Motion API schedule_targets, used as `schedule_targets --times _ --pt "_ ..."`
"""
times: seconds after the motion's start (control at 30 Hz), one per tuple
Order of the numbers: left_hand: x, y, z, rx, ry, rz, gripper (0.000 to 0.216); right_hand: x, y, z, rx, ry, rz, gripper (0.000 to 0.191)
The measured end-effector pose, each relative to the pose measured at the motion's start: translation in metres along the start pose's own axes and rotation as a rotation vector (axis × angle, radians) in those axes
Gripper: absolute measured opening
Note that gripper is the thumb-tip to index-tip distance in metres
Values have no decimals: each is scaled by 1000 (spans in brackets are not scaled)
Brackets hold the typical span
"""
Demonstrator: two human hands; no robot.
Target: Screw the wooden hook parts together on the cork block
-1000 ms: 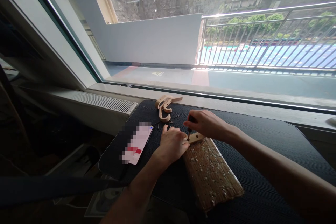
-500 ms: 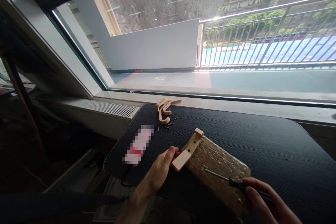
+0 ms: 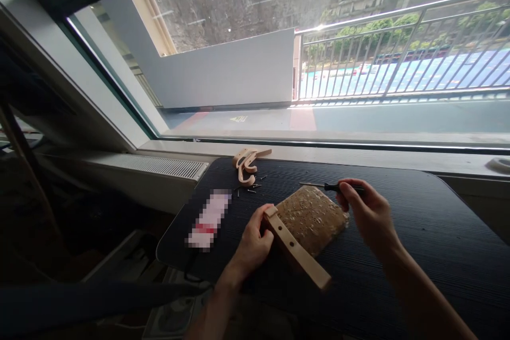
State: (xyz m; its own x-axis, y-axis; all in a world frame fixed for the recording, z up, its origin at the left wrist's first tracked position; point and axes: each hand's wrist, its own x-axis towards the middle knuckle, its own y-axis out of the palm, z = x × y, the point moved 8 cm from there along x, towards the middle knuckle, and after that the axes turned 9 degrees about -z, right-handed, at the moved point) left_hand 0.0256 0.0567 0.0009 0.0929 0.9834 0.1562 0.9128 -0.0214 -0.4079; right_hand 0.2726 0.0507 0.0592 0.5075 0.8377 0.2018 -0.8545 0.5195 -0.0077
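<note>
In front of me a rough, speckled wooden board point(image 3: 313, 218) is held tilted above the black table. A pale wooden hook point(image 3: 305, 260) with two dark holes lies along the board's near-left edge, its long end reaching past the board. My left hand point(image 3: 253, 244) is closed around the board's left corner beside the hook's short bent end. Between the fingers of my right hand point(image 3: 368, 207) is a screwdriver point(image 3: 330, 187) with a dark handle, its shaft pointing left over the board's far edge. Fingers of that hand are also close to the board's right corner; contact is unclear.
Several pale wooden hooks point(image 3: 247, 162) are piled at the table's back left, with several screws point(image 3: 253, 188) beside them. A blurred pink-and-white item point(image 3: 210, 220) lies on the left of the black table point(image 3: 402, 212). Behind stand a windowsill point(image 3: 358, 155) and a vent point(image 3: 175, 164).
The board and hook have turned, so the hook's long end now points toward the lower right. My right hand has moved up and away with the screwdriver, to the board's far side.
</note>
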Motion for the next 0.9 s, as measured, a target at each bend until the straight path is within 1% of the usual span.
schedule_targets --times 0.03,0.07,0.1,0.13,0.23,0.3,0.37,0.47,0.57,0.67,0.73,0.8,0.9 --pt "-9 -1 -2 10 17 45 57 -5 -7 8 -16 -35 10 27" --pt "-18 -2 -3 19 23 81 59 -12 -13 16 -55 -70 55 27" --pt "-27 -2 -3 28 16 140 65 -20 -21 21 -123 -88 68 26" --pt "-35 -2 -2 40 10 173 72 -28 -30 24 -205 -101 83 26" --pt "-44 -3 -3 50 50 137 81 -52 -48 38 -474 -220 60 24" --pt "-43 6 -9 0 120 159 84 -62 -52 46 -586 -302 35 21" --pt "-41 16 -18 -29 213 187 78 -68 -52 50 -641 -336 21 20" --pt "-37 25 -30 -10 342 183 53 -71 -54 50 -664 -292 -5 20" --pt "-36 28 -34 -9 380 184 37 -71 -57 42 -595 -156 -52 22" --pt "-37 29 -31 -14 357 188 34 -73 -58 24 -407 17 -114 25" --pt "-38 30 -29 -24 342 182 34 -76 -55 11 -296 87 -137 26" --pt "-38 30 -27 -36 331 174 33 -79 -52 1 -256 111 -149 27" --pt "-38 31 -25 -43 317 173 31 -83 -53 -6 -280 107 -159 27"
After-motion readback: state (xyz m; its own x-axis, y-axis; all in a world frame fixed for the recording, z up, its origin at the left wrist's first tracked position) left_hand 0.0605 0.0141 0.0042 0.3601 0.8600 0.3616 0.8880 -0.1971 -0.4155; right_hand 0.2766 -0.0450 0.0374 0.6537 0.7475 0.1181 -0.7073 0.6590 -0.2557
